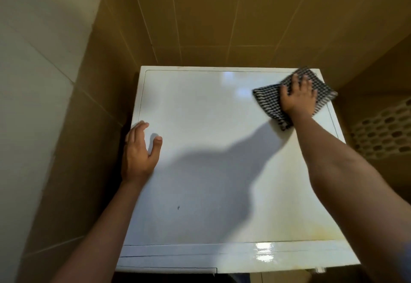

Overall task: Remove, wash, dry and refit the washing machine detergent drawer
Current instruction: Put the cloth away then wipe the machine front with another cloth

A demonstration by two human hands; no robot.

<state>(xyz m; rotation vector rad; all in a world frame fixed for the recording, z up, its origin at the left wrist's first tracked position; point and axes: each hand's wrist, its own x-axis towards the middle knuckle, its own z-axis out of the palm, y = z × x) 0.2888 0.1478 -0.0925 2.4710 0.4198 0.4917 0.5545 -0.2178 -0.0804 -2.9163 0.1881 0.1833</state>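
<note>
Right hand [299, 98]: fingers straight and spread, pressed flat on a checked cloth [266, 99] at the far right corner of the washing machine top [200, 127]. Left hand [139, 151]: fingers loosely straight, thumb apart, resting on the top's left edge and holding nothing. Detergent drawer: cannot be told; only the machine's top and front lip show. A perforated basket [382, 131] stands just beside the machine on the right, with a tiled wall [222, 15] behind.
</note>
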